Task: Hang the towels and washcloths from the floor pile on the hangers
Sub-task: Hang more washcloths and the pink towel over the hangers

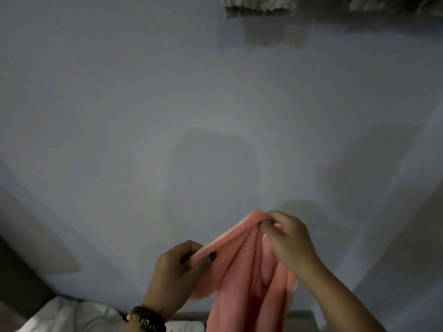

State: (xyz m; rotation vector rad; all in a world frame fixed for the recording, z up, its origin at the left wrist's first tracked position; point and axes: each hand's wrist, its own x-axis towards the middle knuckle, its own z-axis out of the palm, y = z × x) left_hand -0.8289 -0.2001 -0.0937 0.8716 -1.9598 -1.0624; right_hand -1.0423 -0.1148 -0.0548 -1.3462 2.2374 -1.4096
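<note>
A pink towel (242,279) hangs in folds in front of me, held up by its top edge low in the frame. My left hand (175,267) pinches the lower left end of that edge, with a beaded bracelet on its wrist. My right hand (287,238) pinches the higher right end, fingers curled over the cloth. The towel's lower part runs out of the frame at the bottom. Two grey-white towels (259,4) hang at the top edge of the view; what they hang from is out of sight.
A plain grey-white wall (167,104) fills most of the view. White cloth (69,317) lies at the bottom left. A dark edge (14,279) stands at the left, and a wall corner (395,212) runs down the right side.
</note>
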